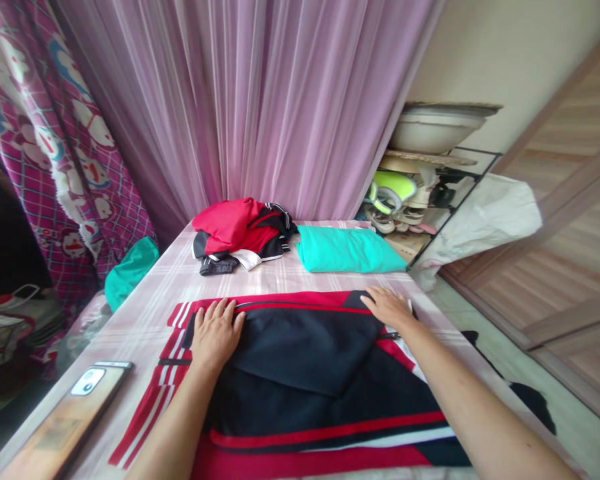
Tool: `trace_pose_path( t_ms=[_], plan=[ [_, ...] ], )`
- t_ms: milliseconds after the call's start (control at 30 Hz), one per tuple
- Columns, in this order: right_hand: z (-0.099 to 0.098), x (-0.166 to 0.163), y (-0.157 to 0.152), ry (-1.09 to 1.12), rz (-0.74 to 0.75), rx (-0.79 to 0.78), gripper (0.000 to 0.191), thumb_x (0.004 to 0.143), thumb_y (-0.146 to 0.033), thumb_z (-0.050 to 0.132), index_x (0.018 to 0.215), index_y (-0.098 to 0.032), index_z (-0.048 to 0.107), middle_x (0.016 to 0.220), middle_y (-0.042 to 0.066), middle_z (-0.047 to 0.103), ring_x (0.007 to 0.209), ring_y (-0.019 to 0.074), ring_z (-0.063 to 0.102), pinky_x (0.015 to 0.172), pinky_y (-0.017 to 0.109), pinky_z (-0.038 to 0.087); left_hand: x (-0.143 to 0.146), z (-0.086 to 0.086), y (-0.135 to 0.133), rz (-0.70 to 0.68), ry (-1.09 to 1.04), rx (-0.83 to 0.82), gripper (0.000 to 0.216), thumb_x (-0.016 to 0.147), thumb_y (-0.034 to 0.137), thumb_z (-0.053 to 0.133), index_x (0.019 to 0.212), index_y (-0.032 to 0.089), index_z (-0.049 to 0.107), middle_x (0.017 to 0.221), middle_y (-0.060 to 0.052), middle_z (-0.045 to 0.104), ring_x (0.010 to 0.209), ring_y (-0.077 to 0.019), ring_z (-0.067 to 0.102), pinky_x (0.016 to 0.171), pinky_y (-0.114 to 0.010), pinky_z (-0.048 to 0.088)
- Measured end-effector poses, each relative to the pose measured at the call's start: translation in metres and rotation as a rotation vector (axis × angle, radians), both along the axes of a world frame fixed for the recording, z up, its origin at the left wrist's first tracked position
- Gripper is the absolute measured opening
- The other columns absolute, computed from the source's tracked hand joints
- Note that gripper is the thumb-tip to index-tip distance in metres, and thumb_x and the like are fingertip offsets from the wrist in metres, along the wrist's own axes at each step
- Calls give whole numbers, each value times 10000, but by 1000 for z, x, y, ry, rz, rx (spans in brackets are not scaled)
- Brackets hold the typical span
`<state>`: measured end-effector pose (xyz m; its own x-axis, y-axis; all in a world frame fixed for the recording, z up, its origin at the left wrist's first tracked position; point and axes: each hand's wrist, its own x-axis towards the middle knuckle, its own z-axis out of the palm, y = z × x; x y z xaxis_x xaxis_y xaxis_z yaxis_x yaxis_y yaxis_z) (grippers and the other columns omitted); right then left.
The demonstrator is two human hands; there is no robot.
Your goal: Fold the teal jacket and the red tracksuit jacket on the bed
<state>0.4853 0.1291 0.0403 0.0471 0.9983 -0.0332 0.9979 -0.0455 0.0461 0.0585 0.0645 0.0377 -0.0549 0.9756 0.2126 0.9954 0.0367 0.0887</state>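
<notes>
A black and red jacket point(300, 347) with white stripes lies spread on the table, one black sleeve folded across its body. My left hand point(217, 331) rests flat on its left side by the striped hem, fingers extended. Flat against the far right part of the jacket lies my right hand point(387, 310), its fingers stretched out too. Neither hand has cloth gripped in it. The near edge of the jacket runs out at the bottom of the view, and my forearms cover parts of it.
Beyond the jacket sit a crumpled red and black garment point(230, 230) and a folded turquoise cloth point(350, 250). A phone point(67, 420) lies at the table's left edge. To the right stands a rack point(435, 223) with shoes and a basin point(437, 127). Curtains point(280, 100) hang behind.
</notes>
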Motion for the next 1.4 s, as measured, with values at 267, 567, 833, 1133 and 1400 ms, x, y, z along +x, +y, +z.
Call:
trace_pose_path(
  t_ms=[267,567,833,1133,1400],
  plan=[
    [5,53,-7,211,-160,34,537,947,-510,451,1346,-201,632,1352,120,658,1237,278,615,1026,374,473,-1,2,1,-11,26,12,526,998,452,357,1394,185,577,1467,-115,566,1380,-306,474,1187,-545,275],
    [21,39,-14,140,-204,30,379,848,-458,642,1155,-265,753,1138,85,756,1055,261,692,827,314,515,1,2,0,14,48,-22,544,997,449,334,1441,195,520,1503,-106,531,1408,-282,447,1200,-520,258],
    [31,25,-21,68,-131,111,305,899,-387,564,1129,-296,743,1059,64,770,975,252,702,762,323,494,-44,27,30,-56,88,-217,619,909,495,421,1451,207,502,1519,-153,501,1428,-342,413,1112,-542,350],
    [81,14,7,-2,-74,246,309,947,-399,517,1143,-271,720,1169,80,718,1000,255,668,783,326,475,-59,62,46,-105,223,-361,430,835,555,491,1051,221,653,1130,-135,714,1086,-334,651,900,-430,468],
    [131,-39,86,151,-41,470,466,940,-370,506,1360,-182,575,1318,161,620,1177,302,577,934,397,471,-93,51,42,87,-10,-348,531,884,581,393,1184,182,577,1090,-138,745,1021,-291,697,825,-342,506]
  ],
)
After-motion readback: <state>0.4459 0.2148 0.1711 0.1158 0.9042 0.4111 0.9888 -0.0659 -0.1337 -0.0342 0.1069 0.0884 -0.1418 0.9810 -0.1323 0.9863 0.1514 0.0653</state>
